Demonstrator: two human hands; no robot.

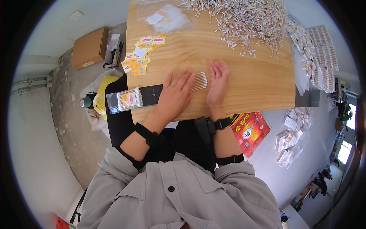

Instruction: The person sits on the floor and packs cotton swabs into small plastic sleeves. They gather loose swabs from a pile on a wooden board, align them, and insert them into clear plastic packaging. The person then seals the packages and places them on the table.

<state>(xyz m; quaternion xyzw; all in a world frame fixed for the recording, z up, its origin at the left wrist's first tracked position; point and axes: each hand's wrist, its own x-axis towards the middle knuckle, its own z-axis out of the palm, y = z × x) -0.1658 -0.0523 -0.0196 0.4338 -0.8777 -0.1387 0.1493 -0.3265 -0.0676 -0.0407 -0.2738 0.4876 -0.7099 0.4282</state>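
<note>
My left hand (174, 92) lies flat, palm down, fingers stretched over a small row of cotton swabs (199, 81) on the wooden table (251, 82). The swabs' white tips show past the fingertips, side by side; the rest is hidden under the hand. Just right of those tips, my right hand (218, 84) rests on its edge with its fingers loosely extended and nothing visible in them. A clear bag of cotton swabs (130, 99) with a yellow label lies left of my left hand, on a dark strip (151, 94) along the table's near edge.
A large heap of loose cotton swabs (251, 23) covers the far right. Yellow printed cards (139, 57) and clear plastic bags (169, 19) lie at the left and far left. Packed swabs (318, 57) sit beyond the right edge. A cardboard box (89, 49) stands on the floor.
</note>
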